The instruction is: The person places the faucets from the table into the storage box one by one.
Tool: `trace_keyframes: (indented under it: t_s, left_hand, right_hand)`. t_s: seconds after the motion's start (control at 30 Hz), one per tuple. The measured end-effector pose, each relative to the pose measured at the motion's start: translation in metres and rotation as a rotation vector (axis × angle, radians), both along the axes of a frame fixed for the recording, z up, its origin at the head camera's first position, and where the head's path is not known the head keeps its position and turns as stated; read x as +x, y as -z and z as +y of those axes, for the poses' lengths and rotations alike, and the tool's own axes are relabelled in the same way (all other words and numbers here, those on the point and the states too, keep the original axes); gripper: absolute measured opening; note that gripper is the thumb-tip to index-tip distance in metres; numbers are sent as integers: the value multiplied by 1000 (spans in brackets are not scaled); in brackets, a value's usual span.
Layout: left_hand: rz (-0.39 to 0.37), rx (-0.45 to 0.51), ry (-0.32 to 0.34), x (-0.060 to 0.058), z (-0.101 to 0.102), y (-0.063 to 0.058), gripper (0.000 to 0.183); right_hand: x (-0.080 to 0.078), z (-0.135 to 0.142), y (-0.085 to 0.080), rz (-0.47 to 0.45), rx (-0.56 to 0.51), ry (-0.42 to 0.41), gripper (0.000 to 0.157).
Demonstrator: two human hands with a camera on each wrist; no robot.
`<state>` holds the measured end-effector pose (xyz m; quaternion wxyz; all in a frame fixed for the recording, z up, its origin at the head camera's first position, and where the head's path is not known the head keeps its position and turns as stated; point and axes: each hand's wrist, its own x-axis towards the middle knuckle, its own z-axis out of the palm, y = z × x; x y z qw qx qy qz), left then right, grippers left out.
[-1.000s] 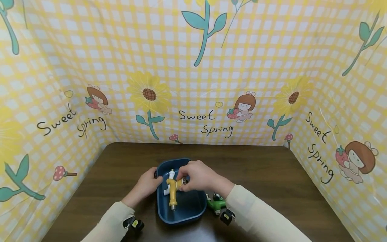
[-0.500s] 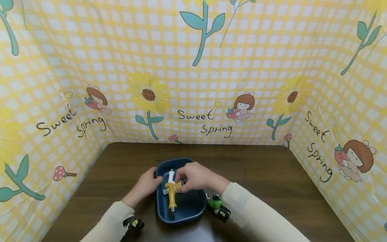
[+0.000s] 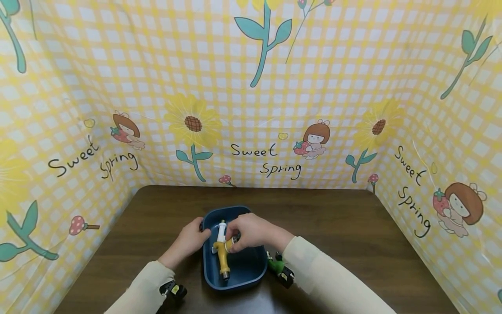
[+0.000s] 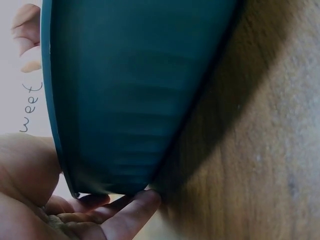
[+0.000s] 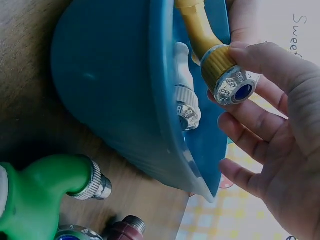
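- The person's left hand (image 3: 192,240) grips the left wall of the deep blue plastic tub with rounded corners (image 3: 247,266), thumb by the rim and fingers against the outside; it is apart from both faucets in the tub.
- Just right of that hand, inside the tub, lies the white plastic faucet with a metal tip (image 3: 222,231), its tip toward the far wall, its lower part partly hidden.
- The yellow plastic faucet with metal threaded end (image 3: 222,257) is within the tub's outline, in front of the white one, on the left side of the tub. Its long axis runs from far to near, slightly slanted, with the metal end toward the person and a grooved side branch pointing right. Whether it rests on the white faucet or is held just above cannot be told.
- The right hand (image 3: 252,229) is the nearer one: reaching from the right, it pinches that side branch between thumb and fingers, the other fingers loosely bent.
- Outside the tub, just beside its right wall, the green plastic faucet with metal fittings (image 3: 276,264) sits on the brown wood-grain table (image 3: 321,226), beneath the right forearm's line.
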<state>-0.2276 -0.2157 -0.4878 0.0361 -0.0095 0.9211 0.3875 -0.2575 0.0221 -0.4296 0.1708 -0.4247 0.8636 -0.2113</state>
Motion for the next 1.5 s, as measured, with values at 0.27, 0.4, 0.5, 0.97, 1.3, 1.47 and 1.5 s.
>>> trace_keyframes:
  t_s: [0.27, 0.4, 0.5, 0.97, 1.3, 1.47, 1.5]
  left_hand:
    - [-10, -2, -7, 0, 0, 0, 41]
    - [-19, -8, -14, 0, 1, -2, 43]
    - [-20, -8, -11, 1, 0, -2, 43]
    - [-20, -2, -1, 1, -1, -2, 42]
    - [-14, -3, 0, 1, 0, -3, 40]
    - [-20, -7, -5, 0, 1, -2, 41]
    - [-24, -5, -5, 0, 1, -3, 40]
  right_hand:
    - [2, -3, 4, -42, -8, 8, 17]
    - [4, -4, 6, -35, -11, -1, 17]
    - [5, -6, 6, -10, -2, -11, 15]
    - [8, -11, 3, 18, 42, -38, 14]
    - [12, -17, -1, 106, 121, -104, 18]
    - [11, -19, -1, 122, 155, -123, 20]
    - [11, -19, -1, 122, 160, -128, 20]
